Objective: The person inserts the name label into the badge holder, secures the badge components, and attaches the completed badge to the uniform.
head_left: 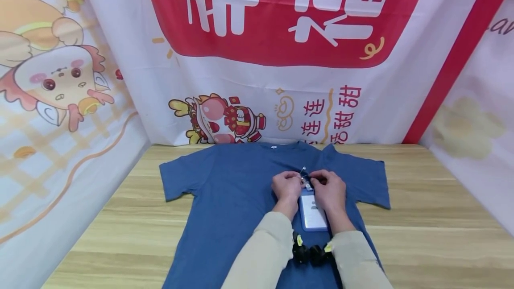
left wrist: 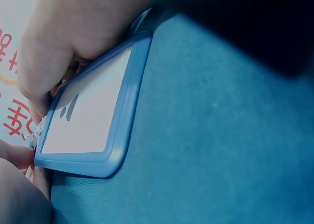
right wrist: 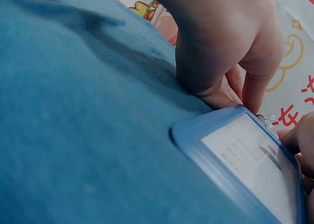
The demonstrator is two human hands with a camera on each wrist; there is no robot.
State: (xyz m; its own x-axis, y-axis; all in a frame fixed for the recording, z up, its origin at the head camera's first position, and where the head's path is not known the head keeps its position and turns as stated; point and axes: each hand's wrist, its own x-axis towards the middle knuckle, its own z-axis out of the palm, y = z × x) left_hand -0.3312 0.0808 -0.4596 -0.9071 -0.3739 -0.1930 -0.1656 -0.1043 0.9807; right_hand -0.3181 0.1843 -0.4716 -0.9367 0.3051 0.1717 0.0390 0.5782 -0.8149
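Observation:
A blue badge holder point(head_left: 314, 213) with a white card lies flat on a navy T-shirt point(head_left: 237, 200), on the chest right of centre. At its upper end are a short strap and a metal clip point(head_left: 307, 185) with a thin open pin point(head_left: 304, 169) sticking up. My left hand point(head_left: 287, 187) pinches the pin from the left. From the right, my right hand point(head_left: 331, 190) pinches it too, fingertips close to the other hand's. The left wrist view shows the holder point(left wrist: 88, 106) between both hands; fingers partly hide the clip point(right wrist: 266, 121) in the right wrist view.
The shirt is spread on a wooden table point(head_left: 425, 217), collar toward the printed cloth backdrop point(head_left: 257, 75). Black wrist devices point(head_left: 307, 253) sit between the sleeves over the shirt. Printed cloth point(head_left: 60, 101) also stands at the left side.

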